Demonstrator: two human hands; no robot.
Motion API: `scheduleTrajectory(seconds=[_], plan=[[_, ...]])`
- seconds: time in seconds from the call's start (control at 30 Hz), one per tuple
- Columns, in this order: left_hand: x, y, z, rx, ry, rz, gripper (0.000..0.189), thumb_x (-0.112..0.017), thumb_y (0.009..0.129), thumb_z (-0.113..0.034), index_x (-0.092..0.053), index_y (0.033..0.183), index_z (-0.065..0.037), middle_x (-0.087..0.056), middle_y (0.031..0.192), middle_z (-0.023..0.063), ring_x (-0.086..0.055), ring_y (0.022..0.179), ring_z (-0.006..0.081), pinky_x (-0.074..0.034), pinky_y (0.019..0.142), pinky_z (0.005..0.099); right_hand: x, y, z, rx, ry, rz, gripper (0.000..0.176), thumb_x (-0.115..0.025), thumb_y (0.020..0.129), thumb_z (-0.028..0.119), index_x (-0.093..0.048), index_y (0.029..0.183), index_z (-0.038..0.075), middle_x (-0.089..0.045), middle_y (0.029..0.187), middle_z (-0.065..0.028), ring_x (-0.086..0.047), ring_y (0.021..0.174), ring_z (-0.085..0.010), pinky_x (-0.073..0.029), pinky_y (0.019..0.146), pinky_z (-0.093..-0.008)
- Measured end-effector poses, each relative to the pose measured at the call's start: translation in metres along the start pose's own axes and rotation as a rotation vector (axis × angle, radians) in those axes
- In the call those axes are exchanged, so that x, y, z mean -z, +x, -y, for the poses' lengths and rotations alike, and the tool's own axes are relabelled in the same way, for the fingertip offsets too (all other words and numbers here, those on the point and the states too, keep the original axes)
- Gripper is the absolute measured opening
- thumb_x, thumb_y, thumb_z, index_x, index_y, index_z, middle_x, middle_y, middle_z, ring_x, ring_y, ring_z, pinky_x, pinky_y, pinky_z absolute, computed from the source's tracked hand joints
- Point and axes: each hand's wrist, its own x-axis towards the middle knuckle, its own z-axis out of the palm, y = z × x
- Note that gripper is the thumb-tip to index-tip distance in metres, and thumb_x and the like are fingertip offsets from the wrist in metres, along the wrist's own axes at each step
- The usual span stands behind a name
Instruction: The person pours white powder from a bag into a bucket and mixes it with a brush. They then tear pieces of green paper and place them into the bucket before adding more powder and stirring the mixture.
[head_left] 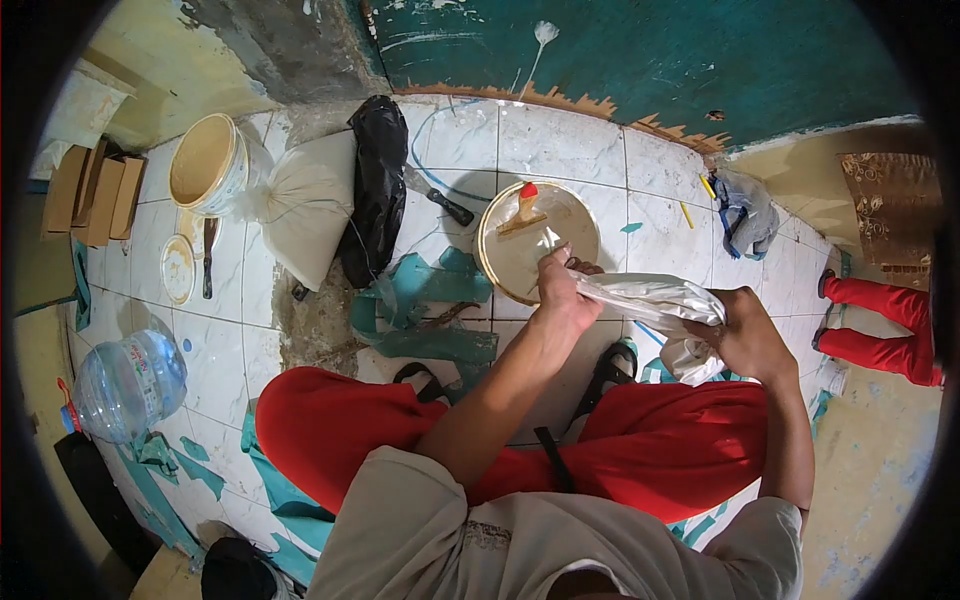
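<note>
A white plastic bag (650,297) stretches between my two hands. My left hand (568,290) is closed around its narrow end, just over the near rim of a round tub (487,262). Toward the right, my right hand (750,338) grips the fuller, bunched part of the bag, above my red-trousered knee. In the tub, a wide scraper (522,222) with a red-tipped wooden handle rests against the far side. A pale stream or strip shows just above my left fingers, over the tub. Left of the tub, a black-handled putty knife (450,206) lies on the tiles.
A tied white sack (312,210) and a black plastic bag (380,175) stand to the left, beside a putty-smeared bucket (203,165). A large water bottle (130,385) lies further left. Green scraps (425,290) litter the tiled floor. Another person's red trousers (885,325) show at right.
</note>
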Motion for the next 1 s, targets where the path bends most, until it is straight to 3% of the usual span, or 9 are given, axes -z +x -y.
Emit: scheduleTrajectory(seconds=[0.3, 0.5, 0.6, 0.67, 0.7, 0.83, 0.9, 1.0], plan=[[0.000, -0.003, 0.000, 0.050, 0.066, -0.064, 0.017, -0.050, 0.094, -0.025, -0.052, 0.099, -0.009, -0.051, 0.094, 0.0104, -0.054, 0.087, 0.0273, -0.050, 0.090, 0.0571, 0.001, -0.003, 0.001, 0.007, 0.013, 0.022, 0.026, -0.069, 0.082, 0.012, -0.069, 0.102, -0.005, -0.070, 0.082, -0.0236, -0.069, 0.072, -0.0329, -0.052, 0.071, -0.0392], [0.004, 0.002, 0.005, 0.069, 0.012, 0.045, 0.027, -0.055, 0.089, -0.028, -0.051, 0.104, -0.006, -0.052, 0.097, 0.0097, -0.054, 0.089, 0.0258, -0.049, 0.091, 0.0502, -0.005, -0.004, -0.002, -0.022, 0.004, -0.001, 0.027, -0.069, 0.083, 0.012, -0.068, 0.102, -0.006, -0.069, 0.080, -0.0244, -0.068, 0.069, -0.0320, -0.051, 0.070, -0.0397], [-0.001, -0.017, 0.011, -0.045, -0.075, 0.121, 0.038, -0.055, 0.088, -0.032, -0.050, 0.111, -0.003, -0.051, 0.103, 0.0114, -0.052, 0.093, 0.0272, -0.046, 0.095, 0.0465, -0.003, -0.003, -0.001, -0.091, 0.032, -0.004, 0.029, -0.069, 0.083, 0.016, -0.068, 0.100, -0.007, -0.068, 0.077, -0.0244, -0.066, 0.067, -0.0325, -0.050, 0.069, -0.0403], [-0.004, -0.030, 0.010, 0.020, -0.293, 0.286, 0.047, -0.054, 0.086, -0.034, -0.047, 0.119, -0.001, -0.050, 0.107, 0.0142, -0.051, 0.098, 0.0296, -0.043, 0.098, 0.0443, -0.001, -0.004, 0.002, -0.142, 0.047, -0.003, 0.031, -0.070, 0.083, 0.018, -0.068, 0.099, -0.008, -0.067, 0.076, -0.0244, -0.065, 0.067, -0.0330, -0.050, 0.070, -0.0407], [-0.002, -0.027, 0.011, 0.027, -0.346, 0.304, 0.052, -0.049, 0.091, -0.038, -0.045, 0.125, 0.001, -0.049, 0.113, 0.0179, -0.051, 0.105, 0.0342, -0.042, 0.102, 0.0480, 0.001, -0.005, 0.003, -0.164, 0.051, -0.025, 0.029, -0.068, 0.084, 0.018, -0.067, 0.096, -0.009, -0.066, 0.071, -0.0239, -0.064, 0.064, -0.0320, -0.050, 0.067, -0.0413], [-0.007, -0.028, 0.019, -0.026, -0.295, 0.251, 0.046, -0.043, 0.100, -0.035, -0.043, 0.129, 0.001, -0.050, 0.121, 0.0203, -0.051, 0.115, 0.0346, -0.041, 0.107, 0.0493, 0.000, -0.006, -0.005, -0.150, 0.063, -0.083, 0.032, -0.066, 0.084, 0.021, -0.067, 0.090, -0.010, -0.063, 0.065, -0.0201, -0.060, 0.056, -0.0275, -0.048, 0.061, -0.0408], [-0.005, -0.024, 0.024, -0.107, -0.180, 0.255, 0.041, -0.036, 0.106, -0.033, -0.043, 0.132, -0.003, -0.050, 0.127, 0.0180, -0.051, 0.121, 0.0305, -0.042, 0.110, 0.0476, 0.000, -0.005, -0.007, -0.184, 0.089, -0.078, 0.033, -0.067, 0.084, 0.022, -0.067, 0.089, -0.010, -0.063, 0.065, -0.0194, -0.059, 0.056, -0.0269, -0.047, 0.061, -0.0403], [-0.005, -0.028, 0.023, -0.177, -0.044, 0.233, 0.039, -0.039, 0.107, -0.034, -0.043, 0.134, -0.006, -0.053, 0.127, 0.0118, -0.053, 0.121, 0.0246, -0.043, 0.109, 0.0436, 0.000, -0.005, -0.009, -0.156, 0.098, -0.073, 0.032, -0.067, 0.084, 0.022, -0.067, 0.090, -0.010, -0.063, 0.065, -0.0183, -0.059, 0.056, -0.0251, -0.047, 0.060, -0.0393]])
